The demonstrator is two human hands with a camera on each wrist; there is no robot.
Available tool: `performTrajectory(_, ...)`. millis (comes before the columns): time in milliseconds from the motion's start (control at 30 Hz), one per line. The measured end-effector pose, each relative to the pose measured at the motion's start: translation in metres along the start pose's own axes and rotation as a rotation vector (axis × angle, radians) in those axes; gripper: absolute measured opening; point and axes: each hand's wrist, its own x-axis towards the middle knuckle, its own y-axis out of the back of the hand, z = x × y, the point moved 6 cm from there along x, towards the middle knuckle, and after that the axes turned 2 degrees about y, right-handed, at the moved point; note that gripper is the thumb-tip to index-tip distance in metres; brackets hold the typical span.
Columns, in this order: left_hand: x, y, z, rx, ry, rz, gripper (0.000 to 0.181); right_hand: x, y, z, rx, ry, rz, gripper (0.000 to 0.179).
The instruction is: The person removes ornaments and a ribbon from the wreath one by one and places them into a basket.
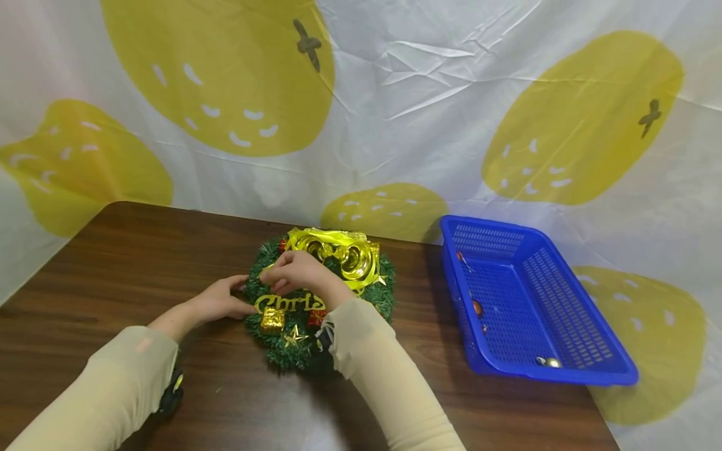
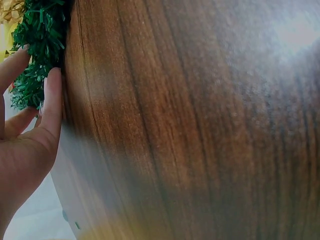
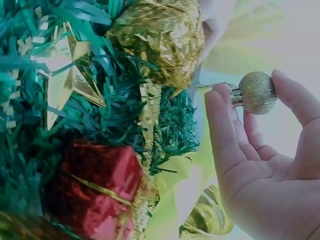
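Observation:
A green tinsel Christmas wreath (image 1: 282, 357) lies on the brown table. It carries gold bells (image 1: 356, 262), yellow ribbon, "Chris" lettering (image 1: 293, 303), gold stars and small wrapped boxes. My left hand (image 1: 217, 300) holds the wreath's left edge; in the left wrist view its thumb and fingers are around the green tinsel (image 2: 42, 35). Over the wreath's upper left part, my right hand (image 1: 301, 274) pinches a small gold glitter bauble (image 3: 257, 93) between thumb and fingertips. A thin gold cord runs from the bauble's cap, past the index fingertip.
A blue plastic basket (image 1: 459, 300) stands at the right of the table, tilted in view. Inside are a silvery-gold bauble (image 1: 553, 362) and a few small reddish-brown ornaments (image 1: 477, 307) along its left wall. A white cloth with yellow lemons (image 1: 389, 144) hangs behind the table.

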Motion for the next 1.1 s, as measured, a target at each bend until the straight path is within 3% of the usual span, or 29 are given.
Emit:
performTrajectory(800,0.000,-0.001,0.000,0.021,0.013,-0.002,0.090,-0.017,0.028,-0.005,0.138,-0.001,0.044,0.016)
performTrajectory(1100,-0.002,-0.001,0.001,0.030,0.007,-0.003,0.091,-0.030,0.043,-0.010,0.122,-0.005,0.050,0.016)
